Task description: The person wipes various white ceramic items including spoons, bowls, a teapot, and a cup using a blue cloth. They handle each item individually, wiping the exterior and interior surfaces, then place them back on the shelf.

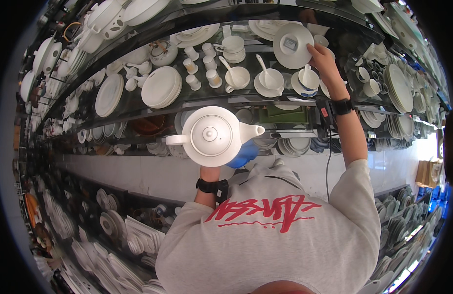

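Note:
A white lidded teapot (211, 136) rests on my left hand, its spout to the right and its handle to the left; the hand itself is hidden beneath it, and only the wrist shows. Over the glass shelf, my right hand (322, 58) grips the rim of a white saucer (285, 55), tilted so that its underside and a sticker face me. Just below the saucer stands a cup with a spoon (308, 78) on a blue-patterned saucer. Left of it are a cup and saucer with a spoon (271, 79) and another cup with a spoon (237, 78).
The shelf also bears stacked plates (161, 87), small shakers (213, 78), stacked cups (233, 49) and a round teapot (163, 52). Lower shelves hold more dishes and a green tray (283, 114). Crockery racks stand behind me. A cable (328, 161) hangs by my right arm.

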`<action>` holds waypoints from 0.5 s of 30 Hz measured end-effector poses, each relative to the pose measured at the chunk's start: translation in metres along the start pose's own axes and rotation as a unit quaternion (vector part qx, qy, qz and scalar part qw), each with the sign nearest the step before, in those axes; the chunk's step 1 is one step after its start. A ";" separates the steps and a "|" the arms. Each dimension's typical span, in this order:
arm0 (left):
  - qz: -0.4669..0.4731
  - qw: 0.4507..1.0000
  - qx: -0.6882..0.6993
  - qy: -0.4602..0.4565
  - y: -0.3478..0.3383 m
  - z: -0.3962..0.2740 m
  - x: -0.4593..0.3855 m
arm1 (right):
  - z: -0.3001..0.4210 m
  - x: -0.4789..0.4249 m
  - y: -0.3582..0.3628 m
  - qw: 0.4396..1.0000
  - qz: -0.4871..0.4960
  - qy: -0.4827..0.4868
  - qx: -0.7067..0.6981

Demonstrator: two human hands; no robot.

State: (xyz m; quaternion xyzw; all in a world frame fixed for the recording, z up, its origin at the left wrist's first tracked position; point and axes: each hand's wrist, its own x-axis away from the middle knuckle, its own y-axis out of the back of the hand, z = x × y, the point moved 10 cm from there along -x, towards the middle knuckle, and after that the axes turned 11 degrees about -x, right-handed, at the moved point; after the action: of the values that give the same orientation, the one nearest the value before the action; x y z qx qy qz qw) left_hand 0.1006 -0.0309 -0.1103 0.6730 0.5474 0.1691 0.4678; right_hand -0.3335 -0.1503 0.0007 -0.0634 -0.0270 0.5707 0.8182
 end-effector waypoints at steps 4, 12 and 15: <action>-0.017 0.999 0.015 0.028 0.004 0.010 0.006 | -0.022 -0.047 -0.013 0.982 -0.008 0.055 0.182; -0.034 0.996 -0.065 0.042 0.003 0.036 0.032 | -0.028 -0.081 -0.093 0.819 0.062 0.251 0.513; -0.033 0.996 -0.054 0.065 0.005 0.043 0.038 | -0.051 -0.088 -0.113 0.780 0.115 0.231 0.570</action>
State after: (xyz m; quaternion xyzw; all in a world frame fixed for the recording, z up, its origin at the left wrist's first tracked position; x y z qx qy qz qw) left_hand 0.1482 -0.0157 -0.1382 0.6156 0.5888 0.2262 0.4724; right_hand -0.2533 -0.2751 -0.0321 0.2824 0.5006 0.5398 0.6150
